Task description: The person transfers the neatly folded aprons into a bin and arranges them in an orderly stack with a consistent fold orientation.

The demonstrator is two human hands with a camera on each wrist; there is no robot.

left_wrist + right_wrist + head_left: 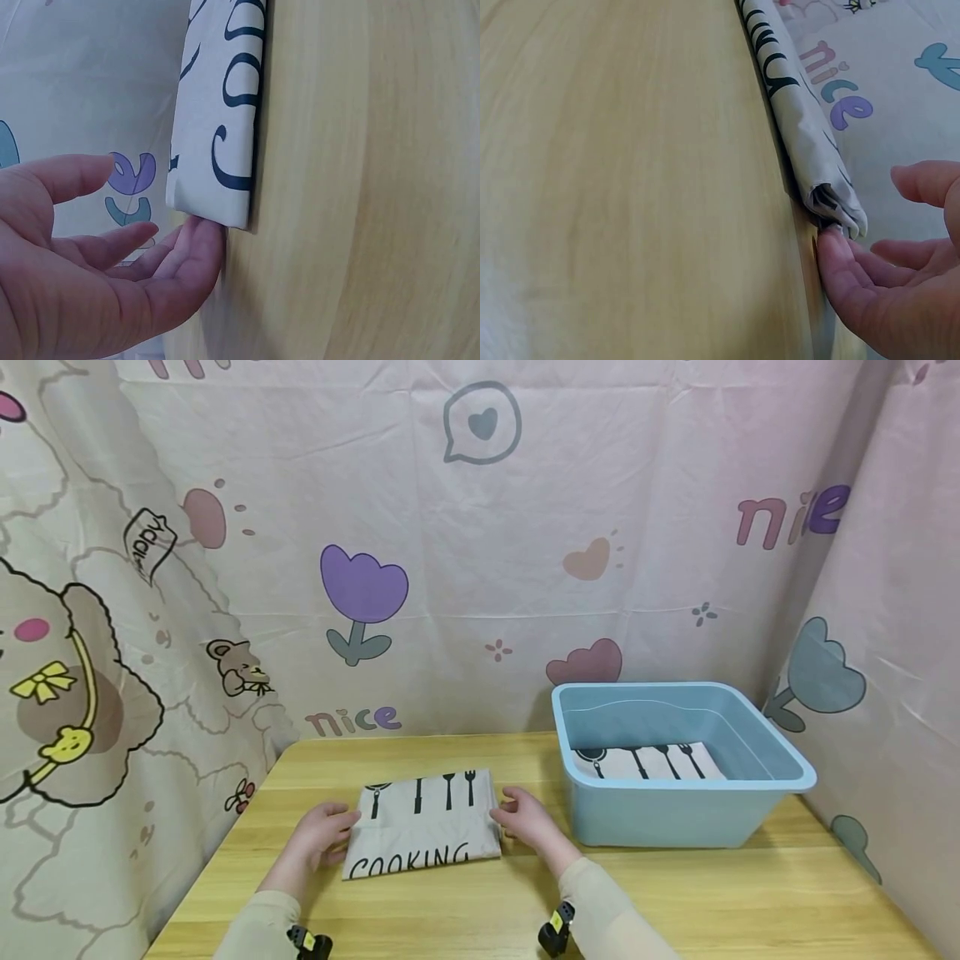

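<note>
A folded white cloth [423,827] lies flat on the wooden table, printed in black with utensils and the word COOKING. My left hand [324,833] is at its left end; in the left wrist view the fingertips [202,236] touch the lower edge of that end, while the thumb stays apart from the fabric. At the opposite end is my right hand [528,818]. Its fingertips [832,244] meet the underside of the cloth's end in the right wrist view, where the folded layers show, and the thumb is clear of it. Neither hand pinches the cloth.
To the right stands a light blue plastic basin [660,818], holding another white cloth [645,762] with a similar utensil print. A printed curtain [480,527] hangs behind the wooden table [450,918] and along both sides. Each wrist wears a small black camera.
</note>
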